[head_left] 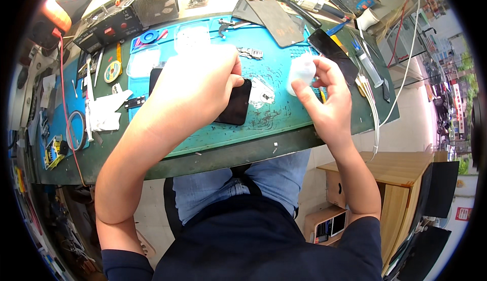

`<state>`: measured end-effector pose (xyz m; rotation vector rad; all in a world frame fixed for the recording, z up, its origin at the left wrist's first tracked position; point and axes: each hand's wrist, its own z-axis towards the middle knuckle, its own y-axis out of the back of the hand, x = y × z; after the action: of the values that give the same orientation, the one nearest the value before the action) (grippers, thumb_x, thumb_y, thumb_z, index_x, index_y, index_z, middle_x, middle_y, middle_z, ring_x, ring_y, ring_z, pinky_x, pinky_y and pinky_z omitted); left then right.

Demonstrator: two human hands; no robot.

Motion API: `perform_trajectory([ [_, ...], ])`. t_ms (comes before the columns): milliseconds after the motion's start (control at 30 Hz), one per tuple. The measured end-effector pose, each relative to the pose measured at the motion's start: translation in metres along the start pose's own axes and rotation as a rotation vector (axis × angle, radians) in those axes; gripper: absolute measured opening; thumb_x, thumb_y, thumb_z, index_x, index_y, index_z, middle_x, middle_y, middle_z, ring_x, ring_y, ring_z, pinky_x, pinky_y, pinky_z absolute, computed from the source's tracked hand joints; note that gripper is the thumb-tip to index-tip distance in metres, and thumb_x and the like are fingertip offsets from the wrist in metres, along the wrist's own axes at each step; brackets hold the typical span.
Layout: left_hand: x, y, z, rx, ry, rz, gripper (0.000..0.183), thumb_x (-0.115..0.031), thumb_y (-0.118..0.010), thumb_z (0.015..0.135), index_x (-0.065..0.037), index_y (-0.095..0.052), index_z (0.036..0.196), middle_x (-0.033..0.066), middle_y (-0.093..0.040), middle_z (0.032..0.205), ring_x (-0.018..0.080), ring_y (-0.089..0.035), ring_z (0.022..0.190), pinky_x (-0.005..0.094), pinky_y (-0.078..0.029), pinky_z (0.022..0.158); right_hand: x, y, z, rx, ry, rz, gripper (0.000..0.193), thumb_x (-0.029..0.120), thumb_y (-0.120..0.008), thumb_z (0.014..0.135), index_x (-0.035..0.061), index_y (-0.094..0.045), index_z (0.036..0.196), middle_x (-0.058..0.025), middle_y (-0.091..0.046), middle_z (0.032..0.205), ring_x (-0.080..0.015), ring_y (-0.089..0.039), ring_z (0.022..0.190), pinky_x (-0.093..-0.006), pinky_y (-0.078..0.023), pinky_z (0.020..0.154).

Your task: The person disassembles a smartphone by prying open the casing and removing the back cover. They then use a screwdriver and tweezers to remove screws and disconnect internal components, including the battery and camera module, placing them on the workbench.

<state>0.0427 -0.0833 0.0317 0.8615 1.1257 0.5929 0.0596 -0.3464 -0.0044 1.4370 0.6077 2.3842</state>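
Note:
My right hand (329, 95) is closed around a small translucent white plastic bottle (301, 72), held above the right part of the blue work mat (284, 116). My left hand (215, 70) is bunched, thumb and fingers pressed together. What they pinch, if anything, is hidden and washed out by glare. Under that hand lies a black smartphone (237, 106), partly covered by the wrist. Another dark edge (154, 77) shows left of the forearm; whether it belongs to the same phone I cannot tell. Between my hands, small metallic parts (251, 53) rest on the mat.
Phone screens and panels (276, 22) lie at the back right, beside another black phone (332, 52). Tweezers, a syringe (369, 68) and white cables (373, 108) line the right edge. A black power unit (109, 29), tape roll (112, 71) and clear boxes (143, 63) stand left.

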Motion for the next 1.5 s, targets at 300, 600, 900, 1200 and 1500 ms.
perform_trajectory([
  [300,-0.011,0.001,-0.014,-0.125,-0.082,0.107,0.015,-0.018,-0.072,0.099,-0.004,-0.067,0.101,0.0143,-0.071,0.09,0.0369,-0.069,0.089,0.0431,-0.053,0.079,0.0,-0.006,-0.008,0.038,-0.029,-0.145,0.063,0.008,-0.078,0.09,-0.0002,-0.052,0.147,-0.0188,-0.068,0.139,-0.0259,-0.067,0.127,-0.0406,-0.051,0.105],
  [600,-0.04,-0.002,-0.049,-0.354,-0.149,0.205,0.013,-0.003,-0.078,0.089,-0.003,-0.067,0.097,0.0103,-0.072,0.093,0.0334,-0.069,0.086,0.0414,-0.053,0.076,0.041,-0.015,-0.029,0.21,0.142,-0.028,0.022,0.011,-0.083,0.093,0.0009,-0.075,0.11,-0.008,-0.073,0.094,-0.0153,-0.068,0.078,-0.0289,-0.053,0.063],
  [900,-0.044,0.001,-0.056,-0.332,-0.184,0.231,0.014,0.001,-0.076,0.088,0.0,-0.067,0.098,0.012,-0.073,0.094,0.0325,-0.07,0.088,0.0407,-0.055,0.078,0.046,-0.019,-0.011,0.285,0.399,-0.135,0.008,0.007,-0.076,0.093,0.0048,-0.069,0.095,-0.0098,-0.07,0.089,-0.0328,-0.07,0.076,-0.0411,-0.056,0.064],
  [1200,-0.052,0.008,-0.057,-0.27,-0.158,0.242,0.012,0.002,-0.074,0.09,-0.001,-0.068,0.099,0.0125,-0.072,0.095,0.0333,-0.07,0.088,0.0409,-0.054,0.078,0.027,-0.026,-0.013,0.27,0.366,-0.003,0.01,0.01,-0.079,0.092,0.0051,-0.07,0.095,-0.0108,-0.069,0.086,-0.0338,-0.071,0.078,-0.0403,-0.057,0.066],
  [1500,-0.055,0.009,-0.057,-0.264,-0.138,0.221,0.012,0.003,-0.073,0.09,-0.001,-0.068,0.101,0.0128,-0.073,0.095,0.0331,-0.071,0.089,0.0403,-0.054,0.078,0.02,-0.033,-0.021,0.206,0.398,0.015,0.008,0.005,-0.08,0.091,0.0032,-0.075,0.097,-0.0107,-0.073,0.086,-0.0292,-0.071,0.075,-0.0361,-0.056,0.065],
])
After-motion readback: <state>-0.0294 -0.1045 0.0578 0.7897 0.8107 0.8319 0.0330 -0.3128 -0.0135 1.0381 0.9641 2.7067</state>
